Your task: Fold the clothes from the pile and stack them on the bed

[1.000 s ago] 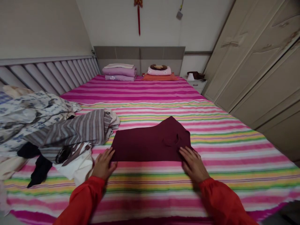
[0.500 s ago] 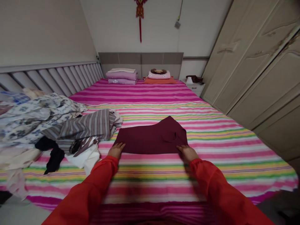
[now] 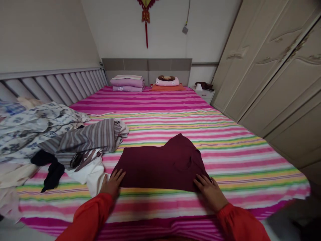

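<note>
A dark maroon garment [image 3: 150, 169], its outline like trousers folded lengthwise, lies flat on the striped bed cover. It has a peak on the far side and a curved seam or pocket line near its right end. My left hand [image 3: 112, 183] rests on the near left corner, fingers spread and lying flat. At the near right corner, my right hand [image 3: 209, 190] lies on the cloth with its fingers stretched out. Both hands touch the garment without gripping it. Red sleeves cover my forearms.
Left of the garment is a heap of loose clothes: a grey striped piece [image 3: 85, 137], a white floral cloth [image 3: 45, 124] and a black item [image 3: 54, 172]. Folded bedding [image 3: 127, 83] sits by the headboard [image 3: 125, 65]. A wardrobe [image 3: 271, 73] stands along the right.
The maroon garment has come nearer to me, together with both hands. My hands are slightly farther apart, and their fingers now lie more spread. The view has shifted a little.
</note>
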The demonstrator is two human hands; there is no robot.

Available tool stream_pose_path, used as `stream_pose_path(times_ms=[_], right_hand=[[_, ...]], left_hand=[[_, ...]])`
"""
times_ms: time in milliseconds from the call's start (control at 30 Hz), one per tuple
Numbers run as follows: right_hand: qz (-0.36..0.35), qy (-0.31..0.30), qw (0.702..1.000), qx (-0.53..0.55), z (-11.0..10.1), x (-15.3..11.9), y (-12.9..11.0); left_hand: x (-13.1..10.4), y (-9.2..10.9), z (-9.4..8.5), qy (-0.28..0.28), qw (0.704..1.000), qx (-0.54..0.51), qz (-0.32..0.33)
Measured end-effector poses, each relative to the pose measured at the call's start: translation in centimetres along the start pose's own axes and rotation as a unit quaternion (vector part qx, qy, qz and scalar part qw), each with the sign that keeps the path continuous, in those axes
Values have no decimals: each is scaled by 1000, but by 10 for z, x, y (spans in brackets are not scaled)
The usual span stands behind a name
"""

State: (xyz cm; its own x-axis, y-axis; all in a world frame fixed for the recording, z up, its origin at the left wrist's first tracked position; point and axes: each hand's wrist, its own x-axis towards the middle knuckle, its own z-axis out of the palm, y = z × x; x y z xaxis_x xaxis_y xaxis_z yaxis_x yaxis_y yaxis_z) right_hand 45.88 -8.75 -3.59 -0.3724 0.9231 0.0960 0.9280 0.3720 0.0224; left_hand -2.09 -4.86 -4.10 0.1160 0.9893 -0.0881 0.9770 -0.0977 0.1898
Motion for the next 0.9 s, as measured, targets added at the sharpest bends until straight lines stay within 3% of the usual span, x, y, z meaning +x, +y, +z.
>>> stream_pose_path(times_ms=[67, 167, 267, 333, 400, 500, 600, 667, 767, 900], right_hand=[[-22, -10, 999, 44, -11, 7, -14], [-68, -21, 991, 114, -22, 25, -31], [-67, -26, 985, 154, -20, 49, -31], [-42, -20, 982, 181, -17, 65, -23], [-25, -8, 975, 223, -15, 80, -12], [-5, 21, 962, 271, -19, 100, 6], [35, 57, 972, 227, -27, 122, 26], [64, 64, 980, 179, -30, 142, 40], [84, 50, 984, 151, -31, 179, 55], [94, 24, 986, 133, -25, 226, 64]], left_hand=[[1, 22, 0, 3, 1000, -10, 11], [8, 56, 9, 25, 995, -32, 91], [21, 76, 24, 29, 988, -16, 154], [32, 74, 29, 34, 984, -12, 172], [43, 58, 28, 54, 986, -24, 156], [61, 25, 15, 113, 989, -73, 64], [81, 1, -6, 166, 968, -181, -47], [96, -2, -20, 187, 939, -280, -74], [121, 9, -36, 171, 906, -383, -51], [155, 20, -44, 109, 923, -367, -28]])
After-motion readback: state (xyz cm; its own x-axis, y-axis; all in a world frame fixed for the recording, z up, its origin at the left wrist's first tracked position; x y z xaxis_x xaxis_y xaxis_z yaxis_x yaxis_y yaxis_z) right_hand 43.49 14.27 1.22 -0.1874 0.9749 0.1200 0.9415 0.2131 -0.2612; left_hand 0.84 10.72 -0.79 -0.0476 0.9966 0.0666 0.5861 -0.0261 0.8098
